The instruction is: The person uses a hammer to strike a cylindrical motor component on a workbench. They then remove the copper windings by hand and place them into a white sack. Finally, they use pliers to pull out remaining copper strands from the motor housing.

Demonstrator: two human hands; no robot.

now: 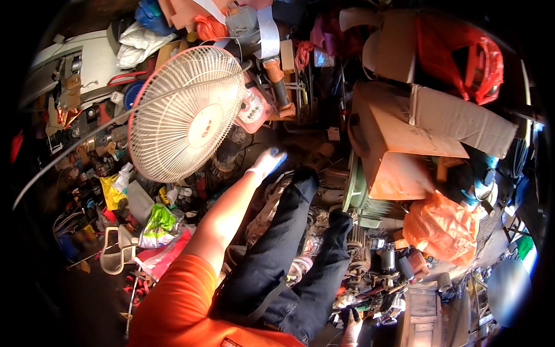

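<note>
My left arm, in an orange sleeve, stretches forward over my dark trousers. My left hand wears a white glove with blue on the fingers. It is over a dark, shadowed spot just past my knee, near the foot of a large fan with a cream wire cage and a pink control base. Shadow hides whether its fingers hold anything. Low at the right, beside my leg, my right hand shows only in part, in a light glove with dark fingers. It is close to a heap of small metal parts; its grip is not clear.
Cardboard boxes and an orange plastic bag stand at the right, next to a green ribbed bin. An orange-and-grey tool is behind the fan. A curved rod crosses the left side. Mixed scrap and bags crowd the left.
</note>
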